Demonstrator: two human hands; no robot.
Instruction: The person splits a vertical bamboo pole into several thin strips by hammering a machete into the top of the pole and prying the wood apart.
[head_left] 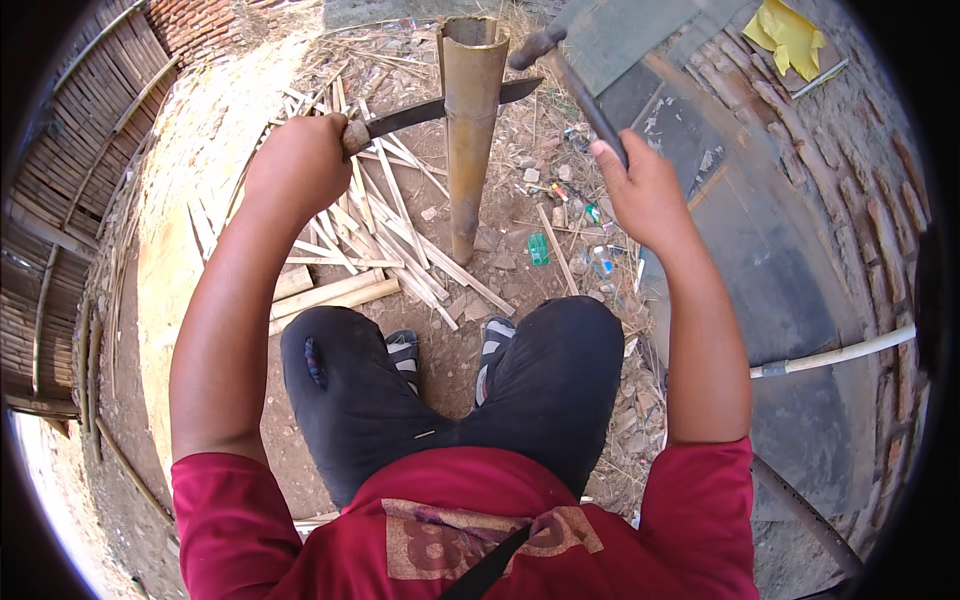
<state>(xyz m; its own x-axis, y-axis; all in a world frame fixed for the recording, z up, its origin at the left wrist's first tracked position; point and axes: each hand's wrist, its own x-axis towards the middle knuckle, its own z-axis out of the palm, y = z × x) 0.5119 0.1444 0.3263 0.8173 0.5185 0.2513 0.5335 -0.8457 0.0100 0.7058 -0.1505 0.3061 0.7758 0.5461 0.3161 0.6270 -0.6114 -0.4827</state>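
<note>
A thick bamboo section (470, 130) stands upright on the dirt in front of my feet, its hollow top split at the rim. My left hand (300, 165) is closed round the wooden handle of a machete (405, 117). The dark blade runs to the right into the bamboo below its top, and its tip sticks out on the far side. My right hand (642, 188) grips the dark handle of a hammer (590, 97). The hammer's head is raised just right of the bamboo's rim, above the blade's tip and apart from it.
Split bamboo strips (385, 220) lie piled left of the bamboo, beside thicker pieces (335, 298). Litter and stones (560, 205) are scattered to its right. Dark sheets (770, 270), a white pipe (850, 348) and a brick wall (880, 180) line the right; woven bamboo fencing (80, 140), the left.
</note>
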